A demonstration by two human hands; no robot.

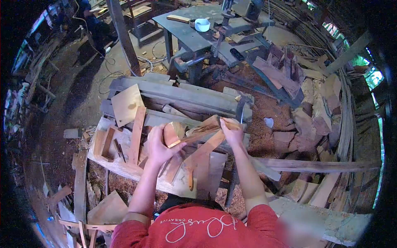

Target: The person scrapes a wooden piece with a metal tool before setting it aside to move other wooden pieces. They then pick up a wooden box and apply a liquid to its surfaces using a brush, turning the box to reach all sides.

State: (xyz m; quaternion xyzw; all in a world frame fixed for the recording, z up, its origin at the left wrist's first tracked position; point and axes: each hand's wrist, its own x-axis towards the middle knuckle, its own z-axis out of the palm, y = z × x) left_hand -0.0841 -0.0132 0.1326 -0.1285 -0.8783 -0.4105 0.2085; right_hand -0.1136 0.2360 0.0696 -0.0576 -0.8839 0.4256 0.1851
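Observation:
A rough piece of wood point(197, 136) with a curved cut-out and a darker, uneven edge is held up over the bench between both hands. My left hand point(158, 146) grips its rounded, reddish end, thumb along the near edge. At the other end, my right hand point(232, 130) has its fingers closed round the wood. Beneath it, a long flat strip of wood point(200, 153) lies slanted across the bench. Close to my body lies a slim orange-handled tool point(190, 180).
The low bench point(136, 172) carries a square board point(127, 104), a wooden frame point(108, 142) and thin dark sticks point(119, 149). Beyond stands a metal machine table point(186, 35) with a white bowl point(202, 25). Wood offcuts point(308, 124) pile up at right. Another person point(97, 25) is at far left.

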